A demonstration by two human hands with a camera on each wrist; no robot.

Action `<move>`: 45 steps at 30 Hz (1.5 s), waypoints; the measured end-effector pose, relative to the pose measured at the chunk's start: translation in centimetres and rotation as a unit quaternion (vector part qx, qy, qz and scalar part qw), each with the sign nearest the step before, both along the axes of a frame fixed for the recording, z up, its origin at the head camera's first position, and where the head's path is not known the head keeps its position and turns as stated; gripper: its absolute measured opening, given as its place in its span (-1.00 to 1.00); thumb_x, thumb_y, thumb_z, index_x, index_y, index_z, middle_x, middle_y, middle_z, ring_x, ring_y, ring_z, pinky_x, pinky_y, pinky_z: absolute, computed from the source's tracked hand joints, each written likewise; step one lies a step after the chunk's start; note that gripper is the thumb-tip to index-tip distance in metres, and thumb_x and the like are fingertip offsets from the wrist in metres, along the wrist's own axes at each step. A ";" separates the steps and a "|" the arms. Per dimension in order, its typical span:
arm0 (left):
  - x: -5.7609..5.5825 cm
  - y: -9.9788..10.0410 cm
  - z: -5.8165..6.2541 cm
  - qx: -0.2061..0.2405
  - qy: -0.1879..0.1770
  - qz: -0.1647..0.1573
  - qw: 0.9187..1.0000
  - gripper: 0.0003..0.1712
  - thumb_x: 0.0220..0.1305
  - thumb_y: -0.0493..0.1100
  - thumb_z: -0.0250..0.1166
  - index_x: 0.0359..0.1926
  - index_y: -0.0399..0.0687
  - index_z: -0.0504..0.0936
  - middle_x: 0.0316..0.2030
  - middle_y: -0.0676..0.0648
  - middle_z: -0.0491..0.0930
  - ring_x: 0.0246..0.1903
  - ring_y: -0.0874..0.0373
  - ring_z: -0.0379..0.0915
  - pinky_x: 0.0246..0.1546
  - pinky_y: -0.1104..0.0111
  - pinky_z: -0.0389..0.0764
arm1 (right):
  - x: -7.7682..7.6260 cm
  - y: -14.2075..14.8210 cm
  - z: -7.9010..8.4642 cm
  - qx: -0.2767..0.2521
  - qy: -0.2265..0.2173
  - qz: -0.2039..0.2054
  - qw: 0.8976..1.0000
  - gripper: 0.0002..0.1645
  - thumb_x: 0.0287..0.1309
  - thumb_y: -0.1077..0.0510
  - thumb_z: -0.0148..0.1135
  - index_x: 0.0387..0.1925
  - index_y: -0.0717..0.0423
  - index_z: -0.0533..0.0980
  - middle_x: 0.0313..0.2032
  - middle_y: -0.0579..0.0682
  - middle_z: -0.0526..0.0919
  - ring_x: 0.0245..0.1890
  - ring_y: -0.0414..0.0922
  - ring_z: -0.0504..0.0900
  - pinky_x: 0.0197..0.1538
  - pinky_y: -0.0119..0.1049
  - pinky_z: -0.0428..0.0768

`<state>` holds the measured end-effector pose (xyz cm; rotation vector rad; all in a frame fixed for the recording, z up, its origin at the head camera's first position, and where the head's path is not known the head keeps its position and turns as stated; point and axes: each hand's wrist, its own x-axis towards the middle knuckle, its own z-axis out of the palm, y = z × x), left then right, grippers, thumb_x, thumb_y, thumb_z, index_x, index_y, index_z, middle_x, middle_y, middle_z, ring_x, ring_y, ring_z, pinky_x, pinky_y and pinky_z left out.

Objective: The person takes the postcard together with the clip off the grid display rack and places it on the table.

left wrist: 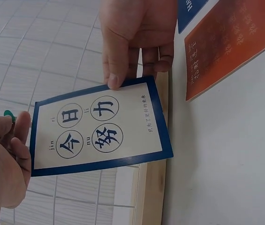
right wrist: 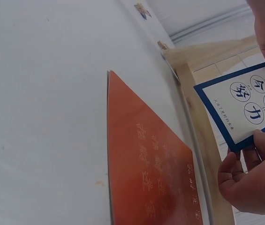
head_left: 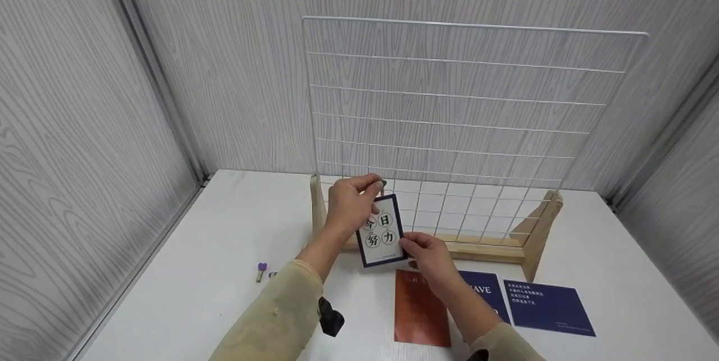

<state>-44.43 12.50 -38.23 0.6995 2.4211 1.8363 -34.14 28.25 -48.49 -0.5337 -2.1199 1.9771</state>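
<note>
A white card [head_left: 382, 248] with a dark blue border and circled characters tilts in front of the lower wire grid [head_left: 449, 123]. At its top edge my left hand [head_left: 351, 204] pinches a small green-topped clip [left wrist: 10, 114] between thumb and forefinger; the clip's lower part is mostly hidden by the fingers. The right hand [head_left: 429, 254] holds the card's lower right edge, thumb on the front and fingers behind. In the left wrist view the card [left wrist: 97, 126] faces the camera in full.
An orange-red card [head_left: 421, 316] and two blue cards [head_left: 547, 307] lie on the white table [head_left: 168, 293]. A purple heart-topped clip [head_left: 260, 271] lies to the left, with another small item partly hidden by the sleeve. Wooden feet [head_left: 542, 232] support the grid.
</note>
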 end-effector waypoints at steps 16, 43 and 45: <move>-0.3 0.0 -0.2 0.026 -0.024 0.003 0.999 -0.79 0.52 -0.19 0.36 0.06 -0.01 0.84 -0.18 0.00 0.80 -0.52 0.17 0.70 -0.43 0.42 0.58 | 1.0 0.1 -0.1 -0.002 -0.017 0.003 1.000 -0.75 0.51 0.20 0.25 0.07 0.23 0.70 -0.06 0.11 0.77 -0.08 -0.02 0.69 0.02 -0.09 0.65; -0.4 0.4 -1.1 0.045 0.003 0.017 0.999 -0.80 0.47 -0.16 0.41 0.04 0.00 0.85 -0.27 0.01 0.78 -0.55 0.22 0.65 -0.55 0.49 0.49 | 2.3 -0.4 0.1 0.003 -0.013 0.014 1.000 -0.74 0.43 0.23 0.34 0.03 0.30 0.70 -0.19 0.08 0.75 -0.29 -0.07 0.65 -0.11 -0.08 0.66; -0.3 0.4 -1.0 0.043 0.021 0.019 0.999 -0.81 0.47 -0.17 0.41 0.02 -0.01 0.86 -0.29 -0.01 0.78 -0.58 0.23 0.62 -0.59 0.50 0.46 | 2.4 -0.4 0.2 0.000 -0.014 0.015 1.000 -0.75 0.43 0.23 0.34 0.03 0.30 0.70 -0.19 0.08 0.75 -0.29 -0.07 0.65 -0.11 -0.09 0.67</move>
